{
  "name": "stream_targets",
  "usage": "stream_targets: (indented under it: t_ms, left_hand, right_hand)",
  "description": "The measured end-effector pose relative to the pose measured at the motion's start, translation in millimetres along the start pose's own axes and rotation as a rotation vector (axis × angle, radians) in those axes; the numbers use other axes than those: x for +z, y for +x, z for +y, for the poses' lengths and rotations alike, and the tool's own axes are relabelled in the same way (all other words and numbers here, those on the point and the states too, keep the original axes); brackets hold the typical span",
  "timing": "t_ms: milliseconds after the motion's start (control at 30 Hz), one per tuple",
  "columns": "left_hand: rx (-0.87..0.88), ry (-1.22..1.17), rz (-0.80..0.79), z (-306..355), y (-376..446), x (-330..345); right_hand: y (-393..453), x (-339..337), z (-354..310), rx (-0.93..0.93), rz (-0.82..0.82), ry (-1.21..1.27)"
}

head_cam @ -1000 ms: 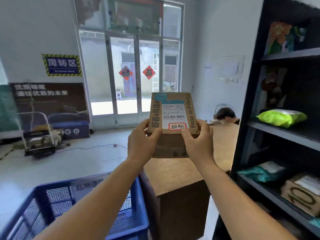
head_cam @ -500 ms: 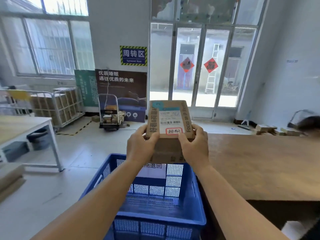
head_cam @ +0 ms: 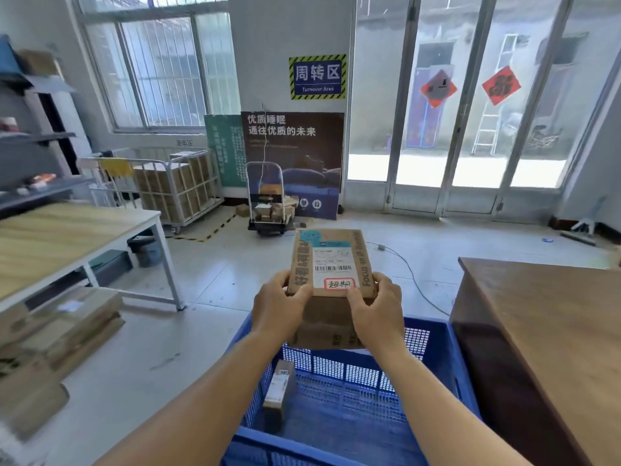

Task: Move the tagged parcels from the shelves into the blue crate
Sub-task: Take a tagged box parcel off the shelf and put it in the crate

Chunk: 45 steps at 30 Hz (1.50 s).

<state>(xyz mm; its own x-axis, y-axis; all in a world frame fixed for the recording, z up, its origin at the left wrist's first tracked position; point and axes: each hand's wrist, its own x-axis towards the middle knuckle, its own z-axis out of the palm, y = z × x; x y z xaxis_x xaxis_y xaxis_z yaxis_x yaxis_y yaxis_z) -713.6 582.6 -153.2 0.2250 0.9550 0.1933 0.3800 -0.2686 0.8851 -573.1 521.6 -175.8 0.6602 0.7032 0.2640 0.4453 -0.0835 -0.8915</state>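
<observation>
Tagged parcel: brown carton, held in the air above the far wall of the blue crate, at 12 o'clock from the crate's middle; label side up, red-bordered tag at its near edge.
Left hand: grips the carton's near-left corner, thumb on top, fingers curled under.
Right hand: grips the near-right corner the same way.
Crate place: on the floor at 6 o'clock of the view; wooden desk at 3 o'clock of it, white table at 9 to 10 o'clock.
Step (judged): lowering the carton into the crate.
How to do it well: keep both grips and keep it level. Bring it toward the body past the far wall. Set it on the bare mesh floor at 3 o'clock of the small parcel. Let go low, no drop, so it doesn't knock that one.
Count, parcels in hand: one.
Count, parcels seen in crate: one, on edge by the left wall; its tag cannot be made out.
Count, crates: one.
Count, hands: two.
Count, tags read: one.
</observation>
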Motion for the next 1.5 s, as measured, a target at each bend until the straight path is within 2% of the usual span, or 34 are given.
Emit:
stream_targets:
  t_ms: [233,467,867,1133,1500]
  left_hand:
    - [-0.154,0.079,-0.095,-48,100,58]
    - [-0.339,0.118,-0.157,-114,156,98]
    - [-0.59,0.083,-0.269,-241,180,173]
    - [-0.717,0.057,-0.354,-353,186,213]
    - [-0.784,0.128,-0.445,-528,192,262]
  right_hand:
    - [91,61,68,0.156,-0.091,-0.05]
    - [133,113,131,0.273,-0.215,-0.102]
    - [143,172,250,0.496,-0.368,-0.239]
    - [128,234,338,0.675,-0.424,-0.321]
    - [101,338,480,0.807,-0.511,-0.401]
